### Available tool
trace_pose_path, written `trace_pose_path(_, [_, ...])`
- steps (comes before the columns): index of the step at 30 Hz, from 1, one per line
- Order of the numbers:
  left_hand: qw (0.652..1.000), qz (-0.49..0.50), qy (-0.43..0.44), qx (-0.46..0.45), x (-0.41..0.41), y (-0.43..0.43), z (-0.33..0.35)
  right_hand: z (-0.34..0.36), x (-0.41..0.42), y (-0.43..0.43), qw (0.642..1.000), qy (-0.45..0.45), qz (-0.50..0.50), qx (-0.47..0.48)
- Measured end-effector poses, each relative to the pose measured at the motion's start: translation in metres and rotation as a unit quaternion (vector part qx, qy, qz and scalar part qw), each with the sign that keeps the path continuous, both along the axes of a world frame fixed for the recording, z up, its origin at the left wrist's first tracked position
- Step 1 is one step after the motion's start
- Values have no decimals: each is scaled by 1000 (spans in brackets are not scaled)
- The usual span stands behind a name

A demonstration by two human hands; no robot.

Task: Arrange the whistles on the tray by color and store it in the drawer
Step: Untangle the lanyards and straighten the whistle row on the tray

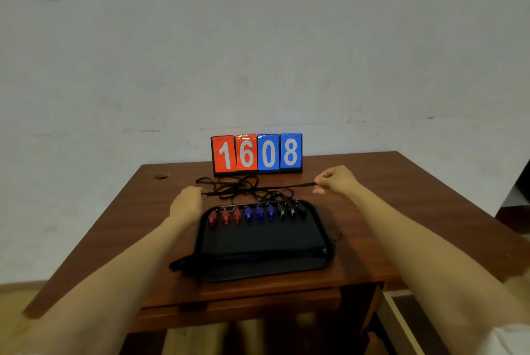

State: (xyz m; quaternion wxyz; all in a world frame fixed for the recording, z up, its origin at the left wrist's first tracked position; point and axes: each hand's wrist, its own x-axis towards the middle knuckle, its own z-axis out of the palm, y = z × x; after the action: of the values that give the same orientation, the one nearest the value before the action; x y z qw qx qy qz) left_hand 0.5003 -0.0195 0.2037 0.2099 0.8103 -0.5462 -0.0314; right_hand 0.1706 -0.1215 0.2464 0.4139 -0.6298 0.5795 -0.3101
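Whistles (259,212) are sorted on the tray (258,270). At its 12 o'clock a cord (286,186) is pinched by left grip (186,202) and right grip (334,179); tucking it in is likely needed next.

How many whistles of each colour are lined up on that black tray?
Red whistles: 3
Blue whistles: 3
Black whistles: 3
Total on the tray: 9
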Motion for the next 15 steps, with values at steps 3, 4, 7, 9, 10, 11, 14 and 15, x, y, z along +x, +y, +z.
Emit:
trace_pose_path(3, [1000, -19, 15, 16, 8, 13, -15, -11, -4, 7, 999, 33, 8, 11])
trace_pose_path(4, [999, -22, 19, 18, 10, 17, -18, -15, -6, 9, 999, 51, 7, 7])
trace_pose_path(7, [999, -29, 20, 29, 14, 29, -26, -23, -9, 20, 996, 87, 3, -1])
trace_pose_path(9, [998, -28, 32, 41, 17, 35, -32, -32, -10, 26, 996, 92, -5, 4])
trace_pose_path(10, [998, -24, 42, 43, 18, 38, -35, -36, -11, 28, 995, 100, -8, 3])
trace_pose_path(11, [998, -17, 54, 38, 19, 42, -37, -42, -12, 28, 993, 115, -10, -1])
trace_pose_path(14, [997, 3, 63, 42, 17, 51, -41, -57, -16, 32, 987, 159, -10, 9])
trace_pose_path(15, [997, 1, 59, 54, 16, 52, -42, -62, -17, 34, 986, 166, -12, 15])
